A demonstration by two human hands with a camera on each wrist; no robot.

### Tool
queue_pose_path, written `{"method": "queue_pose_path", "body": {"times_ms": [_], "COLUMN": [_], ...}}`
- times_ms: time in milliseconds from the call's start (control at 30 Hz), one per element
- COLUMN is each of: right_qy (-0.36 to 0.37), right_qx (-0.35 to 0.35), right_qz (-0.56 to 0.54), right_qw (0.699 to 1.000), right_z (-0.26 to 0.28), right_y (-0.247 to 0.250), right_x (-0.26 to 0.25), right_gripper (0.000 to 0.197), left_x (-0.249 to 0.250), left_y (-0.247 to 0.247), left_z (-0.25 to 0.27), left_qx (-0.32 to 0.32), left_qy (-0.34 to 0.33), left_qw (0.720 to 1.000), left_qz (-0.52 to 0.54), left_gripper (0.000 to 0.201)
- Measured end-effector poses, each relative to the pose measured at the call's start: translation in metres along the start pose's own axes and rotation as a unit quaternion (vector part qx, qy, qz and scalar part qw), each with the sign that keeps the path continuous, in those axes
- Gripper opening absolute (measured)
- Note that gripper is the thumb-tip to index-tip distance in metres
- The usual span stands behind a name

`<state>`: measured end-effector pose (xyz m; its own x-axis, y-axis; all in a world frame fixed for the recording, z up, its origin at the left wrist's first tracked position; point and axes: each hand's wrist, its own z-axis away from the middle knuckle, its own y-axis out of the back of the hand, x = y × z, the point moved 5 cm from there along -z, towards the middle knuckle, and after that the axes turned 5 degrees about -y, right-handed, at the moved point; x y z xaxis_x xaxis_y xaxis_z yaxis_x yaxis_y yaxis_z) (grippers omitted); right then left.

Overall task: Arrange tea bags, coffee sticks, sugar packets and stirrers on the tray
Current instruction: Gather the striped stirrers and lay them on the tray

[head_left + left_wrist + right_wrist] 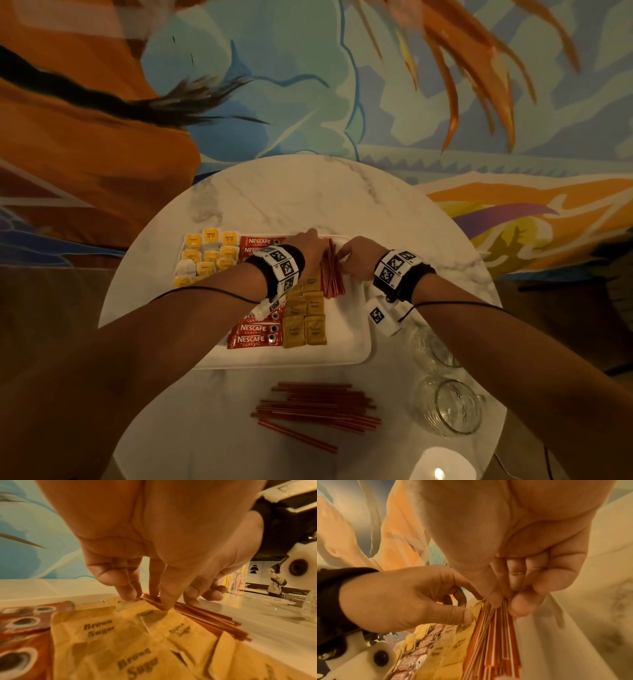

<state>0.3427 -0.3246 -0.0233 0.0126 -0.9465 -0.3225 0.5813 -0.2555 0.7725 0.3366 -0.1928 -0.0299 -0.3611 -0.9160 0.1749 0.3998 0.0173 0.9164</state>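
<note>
A white tray (342, 356) sits on the round marble table. It carries yellow tea bags (205, 257) at the left, red coffee sticks (255, 334), brown sugar packets (305, 318) and a bundle of red striped stirrers (331, 270). My left hand (310, 246) reaches over the sugar packets (120, 642). Its fairly straight fingertips press on the far end of the stirrers (205, 620), and its thumb rests at the packet edge. My right hand (505, 604) comes from the right. Thumb and curled fingers pinch the stirrers (494, 642).
A loose pile of red stirrers (318, 407) lies on the table in front of the tray. Two glass jars (448, 406) stand at the right front, close to my right forearm. A lit candle (442, 466) is at the near edge.
</note>
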Motion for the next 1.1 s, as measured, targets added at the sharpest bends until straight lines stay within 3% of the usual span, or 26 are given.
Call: {"method": "queue_pose_path", "body": {"times_ms": [233, 467, 633, 767, 867, 1000, 1100], "right_qy": [-0.009, -0.032, -0.027, 0.035, 0.086, 0.117, 0.126], "right_qx": [0.017, 0.017, 0.027, 0.058, 0.048, -0.009, -0.049], "right_qz": [0.025, 0.011, -0.002, 0.012, 0.009, 0.071, 0.112], "right_qw": [1.000, 0.999, 0.999, 0.998, 0.995, 0.991, 0.984], "right_z": [0.005, 0.005, 0.016, 0.057, 0.105, 0.162, 0.182], "right_y": [-0.015, -0.021, -0.016, -0.008, -0.015, -0.043, -0.074], "right_x": [0.000, 0.005, 0.002, -0.008, -0.016, -0.024, -0.021], "right_gripper": [0.011, 0.012, 0.022, 0.030, 0.029, 0.041, 0.050], "left_x": [0.020, 0.019, 0.024, 0.024, 0.032, 0.046, 0.054], "left_y": [-0.015, -0.011, -0.004, 0.000, -0.008, -0.031, -0.053], "left_z": [0.006, 0.008, 0.017, 0.043, 0.083, 0.140, 0.174], "left_qx": [0.031, 0.032, 0.027, 0.034, 0.001, -0.028, -0.069], "left_qy": [-0.036, -0.053, -0.054, -0.068, -0.106, -0.147, -0.157], "left_qw": [0.999, 0.998, 0.998, 0.997, 0.991, 0.984, 0.983], "left_qz": [-0.011, -0.008, -0.019, 0.024, 0.083, 0.092, 0.070], "left_gripper": [0.065, 0.070, 0.053, 0.040, 0.030, 0.039, 0.059]}}
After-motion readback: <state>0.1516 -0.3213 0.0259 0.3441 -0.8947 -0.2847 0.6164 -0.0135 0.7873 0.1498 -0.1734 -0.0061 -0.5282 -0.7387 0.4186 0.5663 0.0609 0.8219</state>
